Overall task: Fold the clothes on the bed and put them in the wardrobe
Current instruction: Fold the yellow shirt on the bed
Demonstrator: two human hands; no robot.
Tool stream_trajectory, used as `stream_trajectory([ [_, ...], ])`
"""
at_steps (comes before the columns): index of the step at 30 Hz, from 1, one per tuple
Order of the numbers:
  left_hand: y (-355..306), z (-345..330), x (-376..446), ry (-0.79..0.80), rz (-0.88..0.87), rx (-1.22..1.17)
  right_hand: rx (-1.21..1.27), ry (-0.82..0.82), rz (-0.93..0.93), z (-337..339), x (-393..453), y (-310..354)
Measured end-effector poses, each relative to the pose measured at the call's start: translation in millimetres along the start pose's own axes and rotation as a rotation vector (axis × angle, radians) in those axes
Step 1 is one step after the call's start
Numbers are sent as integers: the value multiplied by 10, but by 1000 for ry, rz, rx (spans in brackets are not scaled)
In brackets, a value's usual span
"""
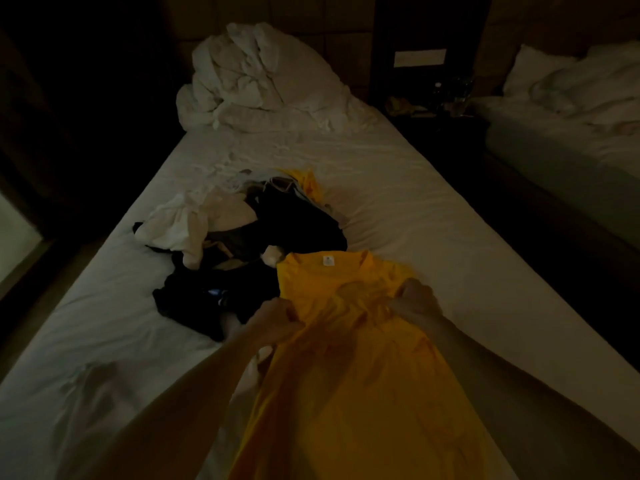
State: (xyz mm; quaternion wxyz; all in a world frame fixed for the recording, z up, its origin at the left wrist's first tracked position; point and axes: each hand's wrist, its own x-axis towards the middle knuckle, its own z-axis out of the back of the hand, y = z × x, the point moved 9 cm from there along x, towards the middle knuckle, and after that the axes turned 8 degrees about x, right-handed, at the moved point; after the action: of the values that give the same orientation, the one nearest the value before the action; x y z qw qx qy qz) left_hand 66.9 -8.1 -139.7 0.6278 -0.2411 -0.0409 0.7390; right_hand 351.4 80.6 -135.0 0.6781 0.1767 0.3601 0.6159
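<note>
A yellow T-shirt [349,358] stretches from my chest toward the middle of the bed [433,220], its collar with a white label pointing away from me. My left hand [273,320] grips the shirt's left side below the shoulder. My right hand [415,299] grips its right side at the same height. Behind the shirt lies a heap of unfolded clothes [277,223]: dark garments, a white garment [180,223] on the left and a second yellow piece [308,181] at the back.
A crumpled white duvet and pillow [256,77] sit at the head of the bed. A dark nightstand [436,102] with small items stands to the right, then a second bed [571,133]. The room is dim. No wardrobe is visible.
</note>
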Motion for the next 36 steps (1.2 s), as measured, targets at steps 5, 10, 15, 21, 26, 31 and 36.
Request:
stream_trajectory([
  [5, -28, -289, -84, 13, -62, 93, -352, 107, 113, -342, -85, -236],
  [10, -74, -262, -323, -62, -114, 141, -194, -6, 133, -320, -158, -59],
  [15, -39, -113, -659, -242, -114, 592, 169, -1, 212, -357, -430, 464],
  [21, 181, -161, -1103, -207, -25, 599, -14, 178, 288, -524, -918, 272],
  [26, 279, -565, -1660, 53, 101, 612, -237, 103, 112, -388, -1412, -395],
  [31, 226, -870, -2177, 169, 167, 554, -387, 109, -56, -368, -2018, -1103],
  [36, 235, -1135, -2480, 241, 182, 232, -314, 135, -38, -363, -2406, -1424],
])
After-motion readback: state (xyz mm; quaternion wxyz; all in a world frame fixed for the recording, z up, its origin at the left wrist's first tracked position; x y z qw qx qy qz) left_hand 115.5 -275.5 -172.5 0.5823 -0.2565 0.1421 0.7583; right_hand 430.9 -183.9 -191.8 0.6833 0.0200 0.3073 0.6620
